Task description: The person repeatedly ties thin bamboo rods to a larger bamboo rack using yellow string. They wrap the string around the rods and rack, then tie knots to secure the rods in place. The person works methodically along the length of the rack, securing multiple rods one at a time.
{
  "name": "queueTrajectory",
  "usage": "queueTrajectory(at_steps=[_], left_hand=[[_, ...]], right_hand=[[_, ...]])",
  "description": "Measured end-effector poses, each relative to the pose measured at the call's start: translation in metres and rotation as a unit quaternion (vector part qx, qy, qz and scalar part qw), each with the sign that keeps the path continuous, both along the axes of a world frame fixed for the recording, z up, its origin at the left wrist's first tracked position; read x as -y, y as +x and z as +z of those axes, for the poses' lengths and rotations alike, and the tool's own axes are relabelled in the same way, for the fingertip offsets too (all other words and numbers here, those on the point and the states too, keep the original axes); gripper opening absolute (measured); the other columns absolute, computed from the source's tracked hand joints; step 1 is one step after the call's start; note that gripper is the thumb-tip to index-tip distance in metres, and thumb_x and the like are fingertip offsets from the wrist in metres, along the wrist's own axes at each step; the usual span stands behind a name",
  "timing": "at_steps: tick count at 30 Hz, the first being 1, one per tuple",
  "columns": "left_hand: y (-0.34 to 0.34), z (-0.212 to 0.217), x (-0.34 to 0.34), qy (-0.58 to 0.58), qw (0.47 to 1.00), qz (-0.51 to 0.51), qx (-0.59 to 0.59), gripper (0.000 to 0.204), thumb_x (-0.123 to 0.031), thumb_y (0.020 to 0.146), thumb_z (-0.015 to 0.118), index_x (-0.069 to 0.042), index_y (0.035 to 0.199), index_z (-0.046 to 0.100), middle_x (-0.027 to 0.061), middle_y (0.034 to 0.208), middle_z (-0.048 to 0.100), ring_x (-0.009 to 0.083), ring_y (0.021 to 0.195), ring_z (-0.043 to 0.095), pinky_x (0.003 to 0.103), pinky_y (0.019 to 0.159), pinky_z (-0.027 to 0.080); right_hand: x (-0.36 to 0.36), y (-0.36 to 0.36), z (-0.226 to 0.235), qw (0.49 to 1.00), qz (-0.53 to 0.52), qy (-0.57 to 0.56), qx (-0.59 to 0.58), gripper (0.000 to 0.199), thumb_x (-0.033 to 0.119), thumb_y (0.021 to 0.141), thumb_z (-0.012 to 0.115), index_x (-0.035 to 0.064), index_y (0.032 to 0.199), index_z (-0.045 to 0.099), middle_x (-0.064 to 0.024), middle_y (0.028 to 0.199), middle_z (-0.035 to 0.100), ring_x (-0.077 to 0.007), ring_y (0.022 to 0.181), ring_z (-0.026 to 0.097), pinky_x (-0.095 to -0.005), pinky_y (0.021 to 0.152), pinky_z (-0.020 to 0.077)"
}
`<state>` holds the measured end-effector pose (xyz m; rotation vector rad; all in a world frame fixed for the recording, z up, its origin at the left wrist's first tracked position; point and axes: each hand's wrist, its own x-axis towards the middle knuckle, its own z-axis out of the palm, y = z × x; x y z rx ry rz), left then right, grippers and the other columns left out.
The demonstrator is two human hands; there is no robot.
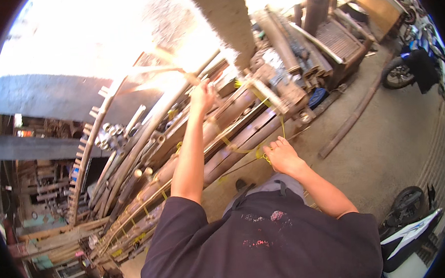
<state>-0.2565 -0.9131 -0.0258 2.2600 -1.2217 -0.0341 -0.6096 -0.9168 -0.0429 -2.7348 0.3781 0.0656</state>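
Note:
My left hand (203, 95) is raised over a stack of long poles, its fingers closed round the lower end of a pale wooden slat (191, 78) that reaches up into the glare. Lower and to the right, my right hand (283, 155) pinches a thin yellow cord (283, 127). Small loops of the cord hang beside the fingers. One strand climbs to a short pale wooden bar (269, 96), while another droops left across the brown bamboo poles (248, 140). More yellow ties cross the poles toward the lower left.
A curved pole with short pegs (88, 150) stands at the left. Thick bamboo lengths (279, 41) and a wooden crate (340, 42) lie at the back. One loose pole (356, 115) rests on the concrete floor. Motorcycles (402, 72) stand along the right side.

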Motion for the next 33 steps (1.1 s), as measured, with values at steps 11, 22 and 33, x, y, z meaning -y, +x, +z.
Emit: queueTrajectory(at_steps=[11, 22, 33], left_hand=[[-0.051, 0.008, -0.315, 0.153, 0.979, 0.029, -0.130, 0.027, -0.027, 0.091, 0.065, -0.008, 0.111, 0.066, 0.0196, 0.105, 0.071, 0.0384, 0.100, 0.067, 0.049, 0.088, 0.051], [-0.058, -0.005, -0.311, 0.014, 0.992, -0.004, -0.125, 0.026, -0.028, 0.096, 0.054, -0.008, 0.105, 0.068, 0.0240, 0.089, 0.069, 0.0440, 0.086, 0.066, 0.053, 0.075, 0.050], [-0.023, 0.010, -0.282, -0.127, 0.959, -0.014, -0.253, 0.023, -0.015, 0.100, 0.056, 0.001, 0.094, 0.070, 0.0021, 0.075, 0.066, 0.0109, 0.077, 0.062, 0.029, 0.071, 0.049]], right_hand=[[-0.242, 0.140, -0.017, 0.257, -0.360, 0.848, 0.290, 0.021, 0.030, 0.100, 0.052, 0.0102, 0.098, 0.060, -0.0028, 0.091, 0.065, -0.0137, 0.086, 0.061, -0.0315, 0.079, 0.0485], [-0.145, 0.316, -0.001, 0.996, -0.078, -0.025, 0.024, 0.046, 0.045, 0.101, 0.039, 0.0148, 0.113, 0.073, -0.0174, 0.101, 0.072, -0.0316, 0.095, 0.069, -0.0495, 0.083, 0.0504], [-0.242, 0.145, -0.010, 0.933, 0.117, 0.243, 0.237, 0.048, 0.037, 0.096, 0.059, 0.0044, 0.061, 0.063, -0.0138, 0.058, 0.059, -0.0354, 0.065, 0.061, -0.0426, 0.096, 0.0459]])
